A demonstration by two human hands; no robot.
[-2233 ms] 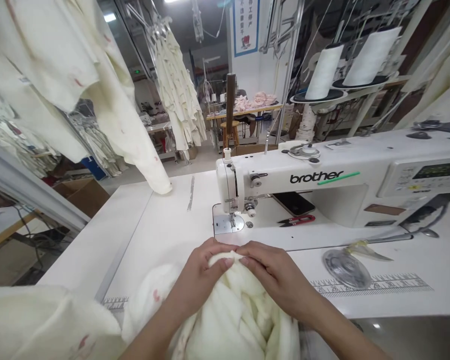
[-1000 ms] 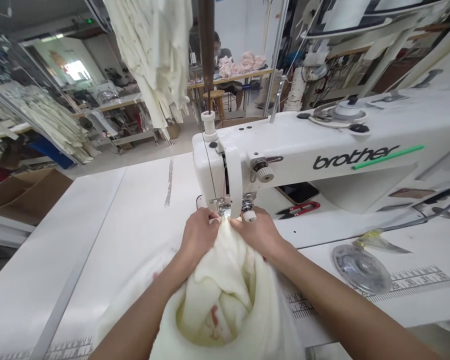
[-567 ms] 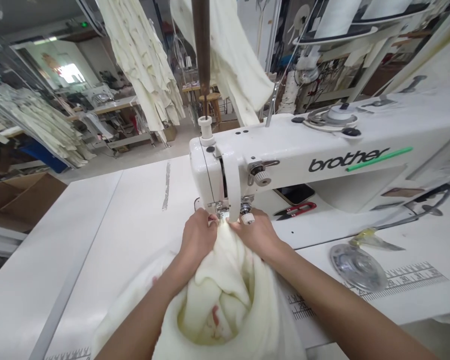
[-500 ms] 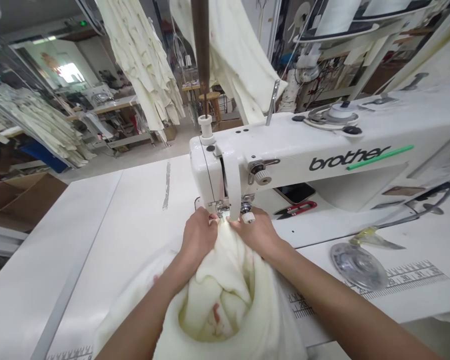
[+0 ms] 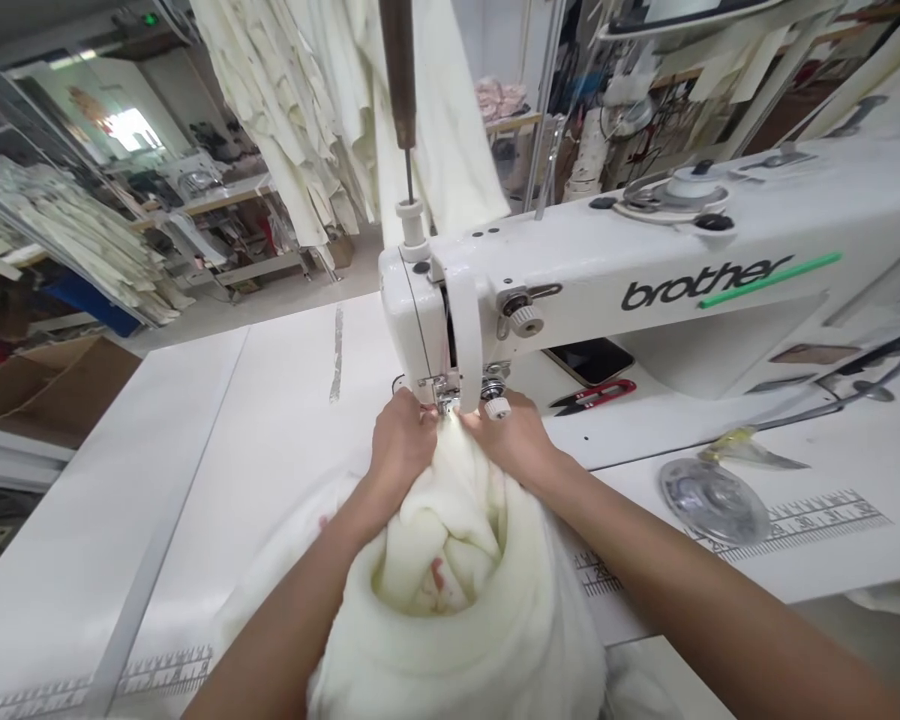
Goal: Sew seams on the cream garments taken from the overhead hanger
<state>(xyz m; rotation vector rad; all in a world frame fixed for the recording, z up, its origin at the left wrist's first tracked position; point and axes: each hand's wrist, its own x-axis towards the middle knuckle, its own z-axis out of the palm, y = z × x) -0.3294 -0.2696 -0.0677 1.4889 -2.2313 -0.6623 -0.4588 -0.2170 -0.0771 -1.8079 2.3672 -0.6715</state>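
Note:
Cream fabric (image 5: 465,650) with small reddish marks lies bunched in front of a white sewing machine (image 5: 570,290), its narrow end running up under the presser foot (image 5: 447,398). My left hand (image 5: 403,445) is closed on the fabric just left of the foot, fingertips pinching its edge. On the other side, my right hand (image 5: 511,435) grips the fabric close to the foot, partly hidden behind the tension knob (image 5: 497,405). The needle tip and stitch line are too small to make out.
Red-handled thread snips (image 5: 596,397) and a dark phone (image 5: 591,360) lie under the machine arm. To the right sit a clear round disc (image 5: 714,500) and printed ruler marks (image 5: 825,515). A cardboard box (image 5: 52,390) stands left; cream garments (image 5: 285,110) hang behind.
The camera view has tilted slightly, shifting the scene. Both hands keep their hold beside the foot, with little visible movement of the fabric. The hanging cream cloth behind has swung left.

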